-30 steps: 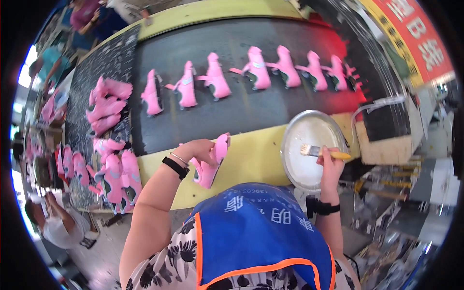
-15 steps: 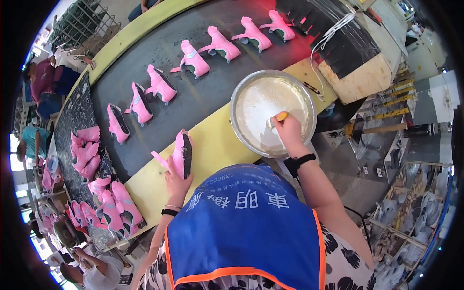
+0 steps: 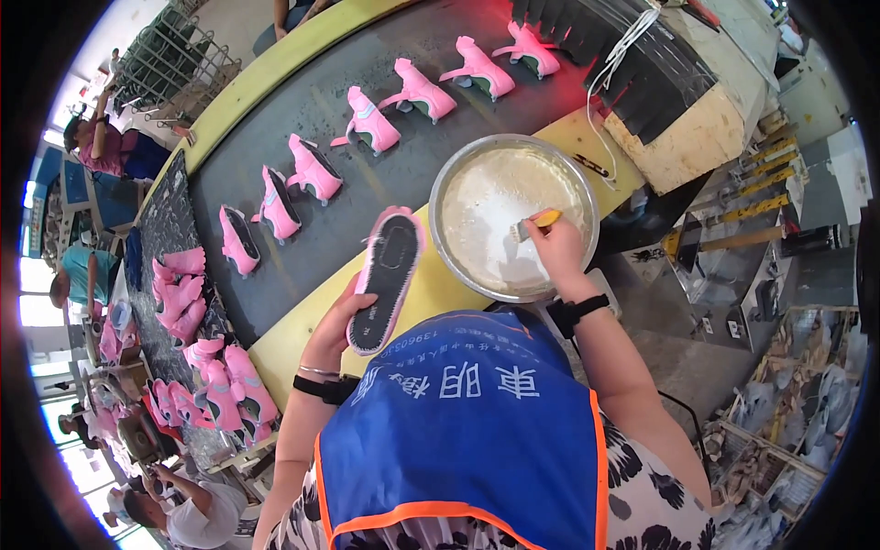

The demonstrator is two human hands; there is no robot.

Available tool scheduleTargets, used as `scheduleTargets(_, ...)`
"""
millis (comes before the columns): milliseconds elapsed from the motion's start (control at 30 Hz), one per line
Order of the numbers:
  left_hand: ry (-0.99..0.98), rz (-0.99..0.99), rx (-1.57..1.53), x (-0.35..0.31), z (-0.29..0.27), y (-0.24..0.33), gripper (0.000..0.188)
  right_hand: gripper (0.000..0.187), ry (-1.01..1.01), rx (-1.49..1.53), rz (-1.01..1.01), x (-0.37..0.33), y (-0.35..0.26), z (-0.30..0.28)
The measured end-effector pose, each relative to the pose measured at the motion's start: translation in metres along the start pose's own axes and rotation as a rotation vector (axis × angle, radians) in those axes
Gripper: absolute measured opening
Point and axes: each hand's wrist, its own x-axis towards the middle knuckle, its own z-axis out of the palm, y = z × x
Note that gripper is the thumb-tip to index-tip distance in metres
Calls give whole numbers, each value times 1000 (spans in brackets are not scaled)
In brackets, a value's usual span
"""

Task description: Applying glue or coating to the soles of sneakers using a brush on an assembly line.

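At basin's 8 o'clock, near rim: pink shoe, black sole facing up. Left hand grips its near end, thumb on sole, fingers hidden behind; hold presumably keeps most of sole bare. Right hand, over basin's 4 o'clock, closed round brush, bristles at white contents. Basin probably sited for short right-hand reach. Seven pink shoes spaced along dark belt, basin's 9 to 12 o'clock; gaps likely prevent contact.
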Motion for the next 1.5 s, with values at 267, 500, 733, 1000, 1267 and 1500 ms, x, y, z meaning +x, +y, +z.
scheduleTargets(267,-182,-167,117,23,60,46,60,18,6,16,-56,-3,-16,-6)
scheduleTargets(500,-339,-329,138,43,82,65,61,14,12,56,-89,11,-53,-42)
scheduleTargets(733,-311,-498,184,49,98,72,59,22,-224,220,-593,-4,-104,-51)
scheduleTargets(1000,-258,-617,27,42,102,78,50,15,-216,92,-627,10,-91,-52)
scheduleTargets(1267,-108,-649,37,38,88,80,49,15,-273,299,-641,3,-94,-37)
scheduleTargets(1500,-334,-510,-65,30,97,81,65,12,-203,190,-321,13,-86,-43)
